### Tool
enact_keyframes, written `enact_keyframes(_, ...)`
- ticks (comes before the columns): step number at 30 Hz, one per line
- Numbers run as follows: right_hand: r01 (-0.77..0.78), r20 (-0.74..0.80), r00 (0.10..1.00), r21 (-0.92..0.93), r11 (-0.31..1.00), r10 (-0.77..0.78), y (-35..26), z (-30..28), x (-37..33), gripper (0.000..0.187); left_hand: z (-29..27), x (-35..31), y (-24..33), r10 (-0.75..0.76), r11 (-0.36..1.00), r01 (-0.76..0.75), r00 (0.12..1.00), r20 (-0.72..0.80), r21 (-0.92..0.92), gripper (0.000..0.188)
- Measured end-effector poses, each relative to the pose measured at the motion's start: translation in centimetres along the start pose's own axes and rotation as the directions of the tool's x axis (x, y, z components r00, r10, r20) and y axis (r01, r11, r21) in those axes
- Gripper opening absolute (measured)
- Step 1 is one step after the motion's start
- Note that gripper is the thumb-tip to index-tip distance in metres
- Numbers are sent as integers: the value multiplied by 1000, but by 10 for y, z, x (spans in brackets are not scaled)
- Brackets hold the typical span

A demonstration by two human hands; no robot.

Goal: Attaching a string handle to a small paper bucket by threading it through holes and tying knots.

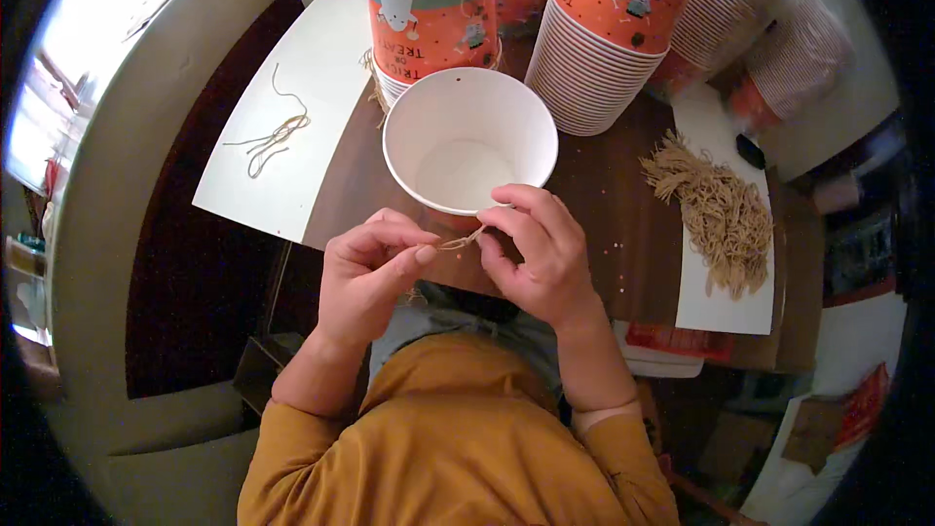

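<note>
A short length of tan twine (456, 244), looped or knotted in the middle, stretches between my two hands. My left hand (375, 268) pinches one end between thumb and forefinger. At the other end, my right hand (536, 248) grips the twine with curled fingers, close to the near rim of a paper bucket (407, 170). That bucket stands mouth up with its white inside showing. A small hole (459, 80) is visible near its far rim. Its outer wall is mostly hidden from me.
Behind the bucket stand an upturned orange and green bucket (429, 24) and a tall nested stack (594, 68). Loose twine strands (278, 136) lie on white card (258, 180) at left. A thick twine bundle (721, 219) rests at right on the brown table (604, 263).
</note>
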State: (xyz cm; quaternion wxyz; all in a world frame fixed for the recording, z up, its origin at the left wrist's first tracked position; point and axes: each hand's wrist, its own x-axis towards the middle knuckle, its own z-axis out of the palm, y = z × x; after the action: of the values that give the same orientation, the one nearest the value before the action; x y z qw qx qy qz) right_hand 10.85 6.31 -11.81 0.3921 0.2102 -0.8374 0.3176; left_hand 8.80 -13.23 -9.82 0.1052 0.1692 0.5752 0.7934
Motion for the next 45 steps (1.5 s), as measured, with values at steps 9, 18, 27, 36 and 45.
enact_keyframes(9,104,22,994,27,994,-105,-14,-1,5,34,5,-3,4,-21,1000,22,999,45,-16,9)
enact_keyframes(18,156,-11,988,-55,986,-157,-11,-3,1,28,3,-6,7,1,998,-7,995,101,58,11)
enact_keyframes(27,127,26,992,-48,991,-126,-1,3,-7,23,5,-2,1,31,954,-51,997,75,294,9)
enact_keyframes(36,93,66,994,-106,990,-86,-4,4,0,26,-4,-3,-8,-266,961,267,964,30,-68,13)
enact_keyframes(45,68,-34,997,-147,987,-74,-2,15,-25,35,-3,-4,-25,-458,794,443,886,71,-417,7)
